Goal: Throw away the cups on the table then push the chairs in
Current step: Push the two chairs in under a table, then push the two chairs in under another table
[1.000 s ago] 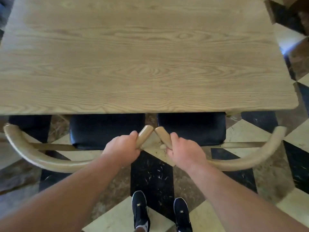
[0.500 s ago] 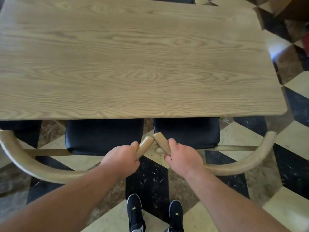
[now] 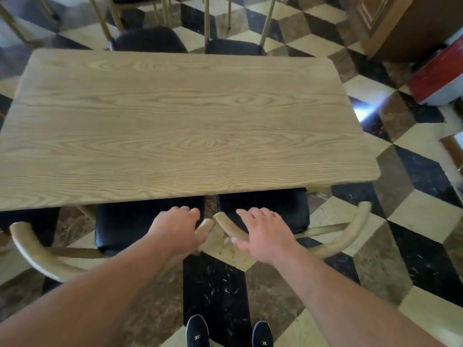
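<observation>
The light wooden table (image 3: 175, 126) has a bare top; no cups are in view. Two chairs with black seats and curved wooden back rails stand at its near edge, seats partly under the top: the left chair (image 3: 140, 229) and the right chair (image 3: 280, 209). Their rail ends nearly meet in the middle. My left hand (image 3: 175, 229) lies over the left rail's end with fingers loosened and pointing forward. My right hand (image 3: 265, 234) rests flat on the right rail's end (image 3: 223, 221), fingers spread.
Two more black-seated chairs (image 3: 150, 38) (image 3: 233, 46) stand at the table's far side. A wooden cabinet (image 3: 390, 26) and a red and white object (image 3: 438, 71) are at the right. The floor is checkered; my shoes (image 3: 198, 331) show below.
Both hands have gone from gripping the rail ends to lying on them with fingers loose. The view has tilted up and back, showing the table's far side.
</observation>
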A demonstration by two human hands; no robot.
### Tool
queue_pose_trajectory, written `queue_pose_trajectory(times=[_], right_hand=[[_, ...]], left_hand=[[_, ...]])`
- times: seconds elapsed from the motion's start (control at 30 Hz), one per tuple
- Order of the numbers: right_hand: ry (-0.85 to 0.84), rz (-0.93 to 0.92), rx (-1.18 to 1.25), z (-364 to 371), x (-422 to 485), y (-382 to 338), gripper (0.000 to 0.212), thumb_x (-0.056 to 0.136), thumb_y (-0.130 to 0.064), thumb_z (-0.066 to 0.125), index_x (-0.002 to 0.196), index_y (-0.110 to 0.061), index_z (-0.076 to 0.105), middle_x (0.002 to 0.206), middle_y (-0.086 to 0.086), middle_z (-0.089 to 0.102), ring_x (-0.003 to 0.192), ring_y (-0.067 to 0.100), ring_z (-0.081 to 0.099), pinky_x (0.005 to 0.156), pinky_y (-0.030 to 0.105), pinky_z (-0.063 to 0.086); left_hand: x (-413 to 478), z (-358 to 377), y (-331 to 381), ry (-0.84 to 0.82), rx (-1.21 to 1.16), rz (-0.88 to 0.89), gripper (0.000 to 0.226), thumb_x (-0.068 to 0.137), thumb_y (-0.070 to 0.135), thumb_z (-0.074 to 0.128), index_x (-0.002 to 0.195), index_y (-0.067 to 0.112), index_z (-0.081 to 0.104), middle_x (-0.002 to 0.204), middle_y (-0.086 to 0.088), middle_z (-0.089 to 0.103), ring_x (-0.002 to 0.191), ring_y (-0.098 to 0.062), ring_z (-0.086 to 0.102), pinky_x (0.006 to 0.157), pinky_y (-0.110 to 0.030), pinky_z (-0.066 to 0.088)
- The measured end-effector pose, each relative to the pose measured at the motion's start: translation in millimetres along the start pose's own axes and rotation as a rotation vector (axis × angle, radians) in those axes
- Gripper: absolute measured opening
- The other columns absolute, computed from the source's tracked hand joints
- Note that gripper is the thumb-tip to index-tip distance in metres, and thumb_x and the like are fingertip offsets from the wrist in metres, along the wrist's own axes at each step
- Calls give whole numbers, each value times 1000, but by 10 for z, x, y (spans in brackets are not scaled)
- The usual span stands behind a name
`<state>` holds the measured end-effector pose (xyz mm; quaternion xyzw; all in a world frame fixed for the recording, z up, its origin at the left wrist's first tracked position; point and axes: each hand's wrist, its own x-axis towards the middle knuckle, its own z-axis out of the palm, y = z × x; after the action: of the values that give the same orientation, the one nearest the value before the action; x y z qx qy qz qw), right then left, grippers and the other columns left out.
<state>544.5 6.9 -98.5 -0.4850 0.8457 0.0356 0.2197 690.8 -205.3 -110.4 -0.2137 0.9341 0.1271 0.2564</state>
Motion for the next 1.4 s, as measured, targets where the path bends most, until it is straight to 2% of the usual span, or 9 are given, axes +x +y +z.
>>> queue_pose_trajectory(times=[0.1,0.23,0.5,0.63,0.87,0.97,1.07,1.2,1.4], right_hand=[[106,52,100,-477,-305,290,74,98,-74,41,150,-22,48,137,1,58,130,28,49,108,47,41],[197,133,104,-1123,-787,912,81,99,-78,37,154,-18,46,149,5,55,138,29,45,113,47,40],[432,264,66,-2283,-2256,2811,81,91,-83,40,143,-23,51,135,2,59,125,28,52,103,47,44],[505,399,66,-2668,-3147,3998,88,88,-93,29,147,-31,48,148,-2,57,133,25,52,110,48,44],[560,730,117,-2910,-4329,5493,118,64,-109,3,152,-37,37,160,0,49,144,32,48,109,59,47],[512,803,136,-2925,-4644,5966,107,76,-104,18,156,-35,36,167,3,41,150,34,41,113,60,42],[490,830,93,-2887,-4778,6371,94,87,-96,29,153,-31,45,163,4,47,146,33,44,112,59,44],[452,862,102,-2813,-4686,6920,104,81,-99,23,153,-29,46,160,6,50,146,34,44,112,60,44],[422,929,157,-2877,-4234,7898,103,77,-103,27,150,-33,47,141,-2,65,118,25,65,84,48,58]], left_hand=[[-20,-625,287,123,-30,62,72,90,79,48,144,31,54,140,4,58,129,-21,51,99,-44,47],[-56,-1418,1026,166,3,140,79,87,80,54,150,33,48,155,5,49,142,-23,41,113,-46,41],[-156,-2755,3496,254,142,287,83,89,79,57,156,33,41,163,2,41,147,-25,39,116,-48,39],[-205,-3204,5011,311,170,354,82,89,78,61,157,35,41,165,2,43,147,-25,41,117,-51,41],[-174,-3522,7112,408,286,512,80,94,74,59,159,33,39,165,2,43,147,-24,43,117,-48,43],[-10,-3549,7743,395,308,585,78,92,78,59,156,37,42,163,6,46,145,-23,45,115,-47,45],[284,-3565,8232,357,324,627,75,87,82,59,147,39,49,155,7,53,136,-22,52,107,-47,52],[936,-3499,8760,324,369,689,79,83,88,56,145,40,50,153,5,55,134,-25,55,104,-50,53],[2062,-3578,9267,220,266,695,73,88,76,66,146,39,44,140,3,64,116,-24,65,91,-43,58]])
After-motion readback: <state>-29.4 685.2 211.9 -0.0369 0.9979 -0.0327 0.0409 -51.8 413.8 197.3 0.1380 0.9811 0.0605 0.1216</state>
